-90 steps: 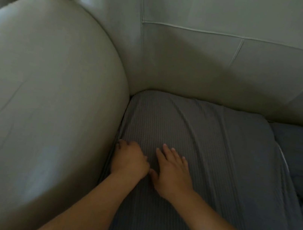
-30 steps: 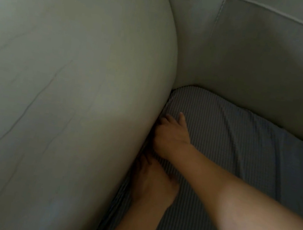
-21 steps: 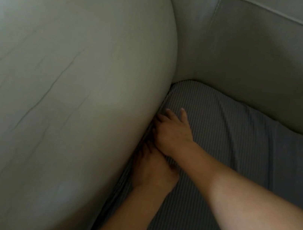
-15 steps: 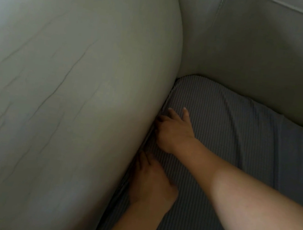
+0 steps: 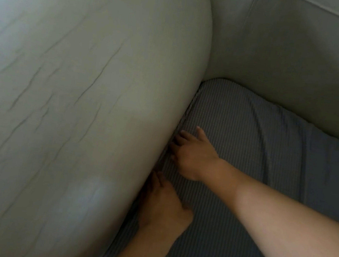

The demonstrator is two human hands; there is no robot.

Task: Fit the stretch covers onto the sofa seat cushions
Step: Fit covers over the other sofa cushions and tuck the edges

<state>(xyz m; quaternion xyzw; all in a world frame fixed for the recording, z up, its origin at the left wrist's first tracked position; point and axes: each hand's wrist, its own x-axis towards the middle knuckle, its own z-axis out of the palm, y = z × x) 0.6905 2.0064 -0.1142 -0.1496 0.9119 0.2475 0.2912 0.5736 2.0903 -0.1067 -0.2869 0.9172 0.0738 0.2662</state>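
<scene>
The grey ribbed stretch cover (image 5: 250, 140) is lying over the seat cushion, right of the rounded cream leather sofa arm (image 5: 70, 91). Both hands are pressing its left edge into the gap: right hand (image 5: 193, 154) farther, fingers straight; left hand (image 5: 163, 206) nearer, fingertips hidden, its grasp unclear.

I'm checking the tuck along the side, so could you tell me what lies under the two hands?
Ribbed grey cover lies under both. The left hand and right hand reach towards the armrest gap; whether fingertips enter it is hidden.

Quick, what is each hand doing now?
Left hand: open, fingers pushed into the gap beside the armrest.
Right hand: open, pressing the cover.
</scene>
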